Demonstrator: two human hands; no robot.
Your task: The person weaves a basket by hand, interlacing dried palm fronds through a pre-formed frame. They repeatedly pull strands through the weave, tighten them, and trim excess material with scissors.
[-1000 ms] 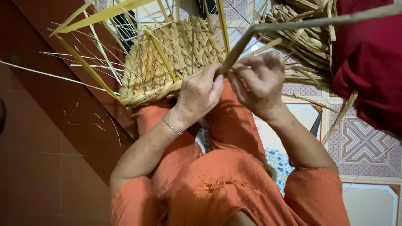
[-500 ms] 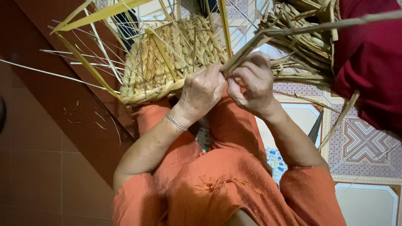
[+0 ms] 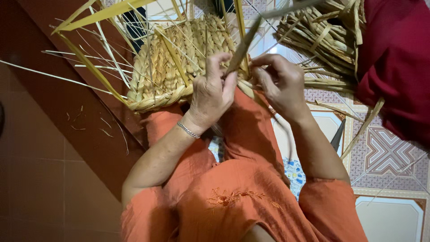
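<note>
Head view | plaited straw basket [image 3: 179,67], coarse, rounded, at 11 o'clock of my hands | left hand [image 3: 212,96] and right hand [image 3: 280,83] both pinch flat straw strip [image 3: 244,47] at its rim

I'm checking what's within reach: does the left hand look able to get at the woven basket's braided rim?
Probably yes: the left hand rests at the braided rim of the woven basket, nothing between them.

Two hands are seen, the left hand [image 3: 214,94] and the right hand [image 3: 280,83]. One half-woven basket [image 3: 179,67] is counted at far left, and one bundle of woven straw [image 3: 322,38] at far right. One bracelet [image 3: 188,130] is worn. The loose straw strips are too many to be counted.
</note>
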